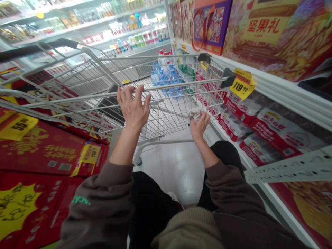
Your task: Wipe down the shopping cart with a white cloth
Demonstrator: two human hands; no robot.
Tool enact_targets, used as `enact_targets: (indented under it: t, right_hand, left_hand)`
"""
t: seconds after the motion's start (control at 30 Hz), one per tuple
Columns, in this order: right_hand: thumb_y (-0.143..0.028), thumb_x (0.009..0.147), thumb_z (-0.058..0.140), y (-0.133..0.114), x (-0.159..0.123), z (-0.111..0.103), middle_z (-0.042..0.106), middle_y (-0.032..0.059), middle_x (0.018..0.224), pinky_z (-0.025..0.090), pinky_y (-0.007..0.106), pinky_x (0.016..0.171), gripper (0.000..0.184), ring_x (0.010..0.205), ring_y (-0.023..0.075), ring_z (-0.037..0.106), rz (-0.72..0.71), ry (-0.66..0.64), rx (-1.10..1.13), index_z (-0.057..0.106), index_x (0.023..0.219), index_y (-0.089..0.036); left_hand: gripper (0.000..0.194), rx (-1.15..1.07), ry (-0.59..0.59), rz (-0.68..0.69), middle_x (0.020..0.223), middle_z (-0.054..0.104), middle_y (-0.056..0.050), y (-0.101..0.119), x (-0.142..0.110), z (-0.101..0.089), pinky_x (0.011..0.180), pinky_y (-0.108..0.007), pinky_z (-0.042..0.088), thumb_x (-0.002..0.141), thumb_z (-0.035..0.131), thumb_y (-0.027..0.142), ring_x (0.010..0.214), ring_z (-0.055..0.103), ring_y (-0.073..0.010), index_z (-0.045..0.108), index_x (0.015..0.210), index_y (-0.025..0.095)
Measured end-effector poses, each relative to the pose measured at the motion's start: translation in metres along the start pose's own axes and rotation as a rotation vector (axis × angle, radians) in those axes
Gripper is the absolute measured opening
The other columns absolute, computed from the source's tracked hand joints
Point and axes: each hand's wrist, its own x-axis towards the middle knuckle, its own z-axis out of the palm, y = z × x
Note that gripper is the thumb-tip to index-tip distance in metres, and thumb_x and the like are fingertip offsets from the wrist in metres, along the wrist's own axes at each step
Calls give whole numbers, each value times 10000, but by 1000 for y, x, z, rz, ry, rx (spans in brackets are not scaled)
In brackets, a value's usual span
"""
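Note:
A wire shopping cart stands sideways in front of me. My left hand rests on its near top rail, the fingers hooked over the bar and the thumb spread to the right. Lower on the cart's near side, toward its right end, my right hand is closed round a crumpled grey-beige cloth. The cloth lies against the lower wires. A dark plate shows behind the wires on the left, and the black handle is at the upper left.
Shelves with packed bottles and gift boxes line the right. Red cartons are stacked at the left. Large blue-tinted water bottles stand beyond the cart, and a lit chiller shelf runs behind. My knees flank the tiled floor.

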Motion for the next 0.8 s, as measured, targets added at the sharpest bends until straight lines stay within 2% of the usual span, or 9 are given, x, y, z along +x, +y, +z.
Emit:
enact_targets:
  t: [0.07, 0.17, 0.3, 0.37, 0.47, 0.53, 0.7, 0.8]
  right_hand:
    - [-207, 790, 549, 0, -3, 3, 482, 206, 1364, 410, 535, 1093, 466, 1306, 314, 433, 84, -55, -48, 494, 1250, -158]
    - [-215, 788, 547, -2, -8, 2, 434, 227, 1400, 431, 562, 1052, 448, 1298, 348, 425, 140, -25, -67, 512, 1230, -153]
    - [-232, 835, 521, -9, -13, -3, 388, 216, 1453, 370, 523, 1136, 469, 1354, 317, 385, -55, 36, -34, 495, 1296, -153]
    - [-225, 837, 515, -12, -15, -3, 418, 205, 1450, 382, 518, 1122, 469, 1332, 313, 400, -122, -32, -49, 507, 1301, -157]
    - [-220, 812, 532, -15, -19, 0, 509, 181, 1376, 440, 519, 1037, 413, 1244, 325, 450, -19, -163, -103, 567, 1220, -167]
    - [-224, 810, 533, -17, -20, 0, 540, 166, 1338, 447, 512, 1021, 369, 1219, 322, 461, 33, -169, -110, 592, 1171, -176]
    - [-212, 839, 506, -20, -21, -3, 484, 146, 1432, 415, 476, 1068, 421, 1269, 291, 425, -91, -81, -57, 582, 1253, -199]
    - [-202, 810, 531, -19, -19, -3, 522, 144, 1380, 442, 492, 1028, 427, 1226, 302, 451, -48, -134, -95, 608, 1230, -200]
  left_hand:
    - [427, 43, 19, 19, 1361, 567, -99, 0, -1, 1, 1301, -520, 121, 1007, 447, 522, 1396, 433, -295, 581, 1362, 324]
    - [445, 107, 53, 42, 1338, 574, -113, 2, -2, 5, 1290, -554, 144, 1016, 433, 531, 1361, 462, -298, 586, 1358, 292]
    - [439, 69, 62, 14, 1337, 583, -126, 5, -2, 9, 1280, -601, 134, 994, 475, 524, 1384, 439, -328, 597, 1346, 292]
    - [431, 41, 67, -13, 1337, 584, -121, 6, -2, 10, 1281, -610, 123, 986, 488, 522, 1403, 420, -333, 603, 1337, 300]
    - [430, 10, 61, -36, 1355, 569, -126, 8, -2, 9, 1277, -624, 113, 979, 497, 514, 1419, 404, -343, 611, 1331, 294]
    - [435, -8, 50, -41, 1370, 555, -137, 9, -2, 8, 1274, -632, 109, 976, 502, 506, 1422, 404, -353, 617, 1331, 283]
    - [444, -26, 34, -55, 1392, 546, -138, 12, -4, 7, 1268, -638, 120, 974, 495, 515, 1431, 390, -358, 620, 1330, 282]
    - [468, -19, 30, -57, 1403, 552, -121, 11, -4, 7, 1274, -609, 132, 975, 477, 540, 1452, 369, -344, 598, 1358, 298]
